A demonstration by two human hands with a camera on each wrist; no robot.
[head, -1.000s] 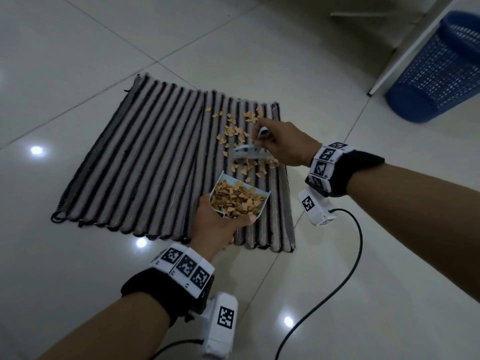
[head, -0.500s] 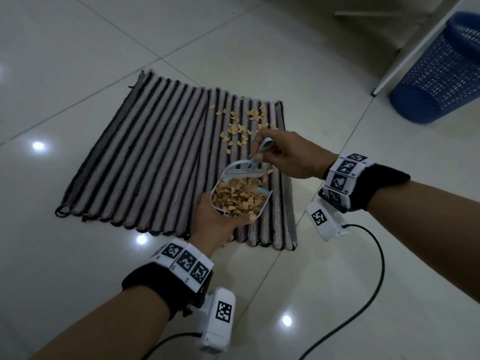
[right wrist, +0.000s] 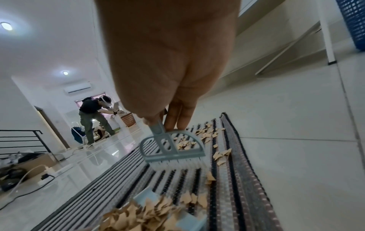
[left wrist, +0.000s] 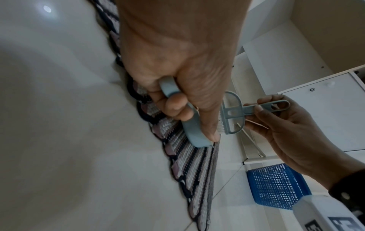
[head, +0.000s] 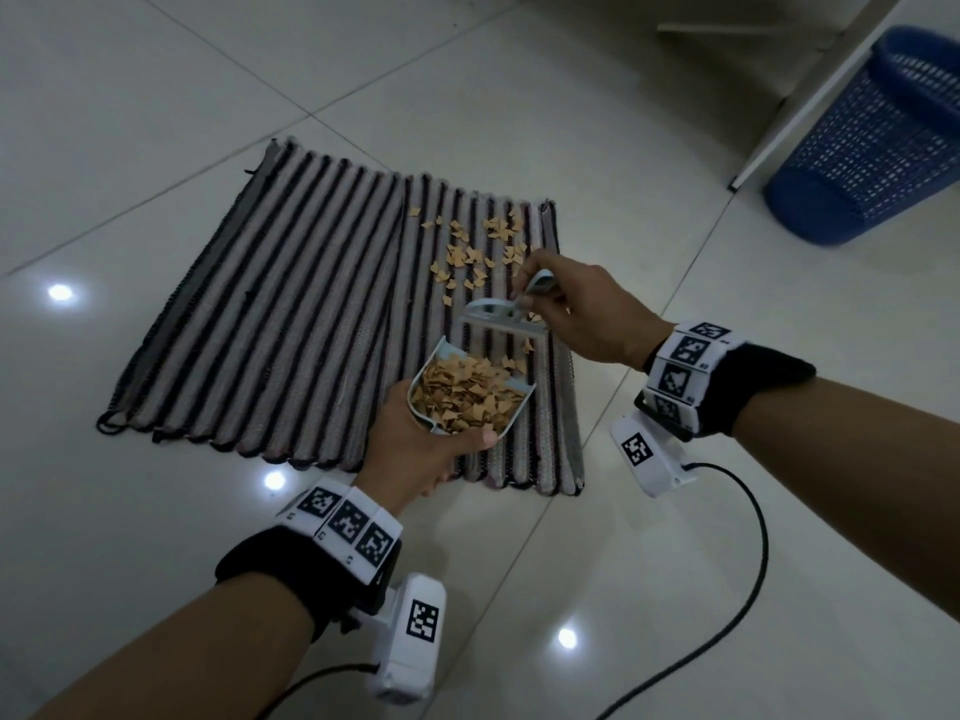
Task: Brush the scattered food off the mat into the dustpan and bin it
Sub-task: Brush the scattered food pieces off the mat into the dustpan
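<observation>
A striped mat [head: 291, 324] lies on the tiled floor. My left hand [head: 415, 449] grips the handle of a small light-blue dustpan [head: 441, 350], heaped with tan food flakes [head: 467, 397], held at the mat's near right part. My right hand [head: 587, 314] pinches the handle of a grey-blue brush [head: 498, 317], whose head is just beyond the dustpan's mouth, bristles [right wrist: 177, 164] down on the mat. More flakes [head: 472, 246] lie scattered on the mat beyond the brush. In the left wrist view my fingers [left wrist: 177, 107] curl round the dustpan handle [left wrist: 171, 92].
A blue mesh bin [head: 872, 142] stands at the far right beside a white furniture leg [head: 810, 85]. Black cables [head: 737, 511] trail from both wrist cameras over the floor. In the right wrist view another person [right wrist: 92, 118] bends over a basket far off.
The brush swept flakes toward me into the dustpan, then drew back a little beyond its mouth. The dustpan holds more flakes and fewer lie near it.
</observation>
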